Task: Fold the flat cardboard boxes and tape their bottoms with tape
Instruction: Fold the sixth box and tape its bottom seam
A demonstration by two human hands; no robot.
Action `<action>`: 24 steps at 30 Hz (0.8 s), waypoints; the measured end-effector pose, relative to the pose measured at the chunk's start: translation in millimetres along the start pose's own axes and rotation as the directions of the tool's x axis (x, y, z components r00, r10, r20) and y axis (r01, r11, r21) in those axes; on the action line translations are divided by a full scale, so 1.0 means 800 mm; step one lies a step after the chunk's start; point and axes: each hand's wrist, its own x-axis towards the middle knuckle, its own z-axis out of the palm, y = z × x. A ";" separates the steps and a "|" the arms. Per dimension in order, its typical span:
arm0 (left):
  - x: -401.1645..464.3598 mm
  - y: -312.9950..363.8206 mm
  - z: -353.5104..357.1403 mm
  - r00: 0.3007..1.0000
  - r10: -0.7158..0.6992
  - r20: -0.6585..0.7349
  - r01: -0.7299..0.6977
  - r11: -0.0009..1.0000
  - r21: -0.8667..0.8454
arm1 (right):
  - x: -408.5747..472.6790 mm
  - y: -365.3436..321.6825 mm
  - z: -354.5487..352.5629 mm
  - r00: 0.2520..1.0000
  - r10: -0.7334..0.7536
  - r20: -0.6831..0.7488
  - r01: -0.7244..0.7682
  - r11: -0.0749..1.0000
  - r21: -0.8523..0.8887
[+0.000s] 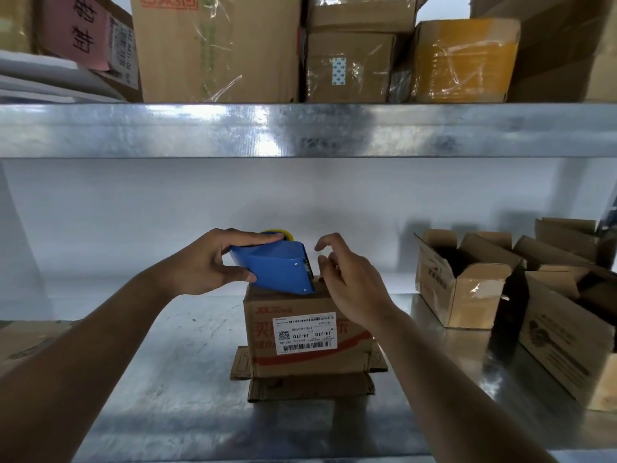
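A person's left hand (207,262) closes around a blue tape dispenser (277,267), its toothed edge set on the upturned bottom of a small cardboard box (309,332) standing on a metal shelf (173,379). Just right of that grip, the right hand (350,282) hovers at the box's top edge, fingers loosely curled and holding nothing that can be made out; whether it pinches a tape end is unclear. The box is already folded into shape and turned over, its open flaps splayed on the shelf beneath it, directly below both hands. Taping of its bottom looks to be under way rather than finished; no strip is plainly visible. Well to the right of the hands, several folded boxes (467,282) stand open-topped, apparently done. Left of the left arm, a flat piece of cardboard (30,339) lies at the shelf's edge, perhaps still waiting to be folded.
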 end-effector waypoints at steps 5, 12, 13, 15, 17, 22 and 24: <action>0.003 0.000 -0.004 0.999 -0.037 0.033 0.037 0.999 0.010 | 0.001 0.002 -0.002 0.995 0.093 0.035 -0.099 0.969 0.228; 0.008 -0.008 -0.004 0.992 -0.096 0.087 0.095 0.995 0.007 | 0.021 -0.001 -0.025 0.890 0.324 0.320 -0.441 0.790 0.427; 0.009 -0.008 -0.004 0.991 -0.101 0.092 0.100 0.995 0.006 | 0.023 -0.001 -0.028 0.876 0.339 0.344 -0.469 0.766 0.439; 0.012 -0.008 -0.005 0.988 -0.107 0.107 0.108 0.994 0.004 | 0.028 0.000 -0.033 0.853 0.354 0.383 -0.507 0.735 0.451; 0.014 -0.009 -0.005 0.987 -0.112 0.117 0.112 0.994 0.000 | 0.030 -0.002 -0.035 0.841 0.360 0.405 -0.524 0.729 0.440; 0.014 -0.010 -0.005 0.986 -0.119 0.114 0.118 0.993 0.012 | 0.031 0.001 -0.026 0.911 0.331 0.247 -0.403 0.845 0.352; 0.012 -0.009 -0.003 0.988 -0.119 0.094 0.116 0.992 0.039 | 0.029 0.000 -0.023 0.925 0.336 0.179 -0.377 0.868 0.322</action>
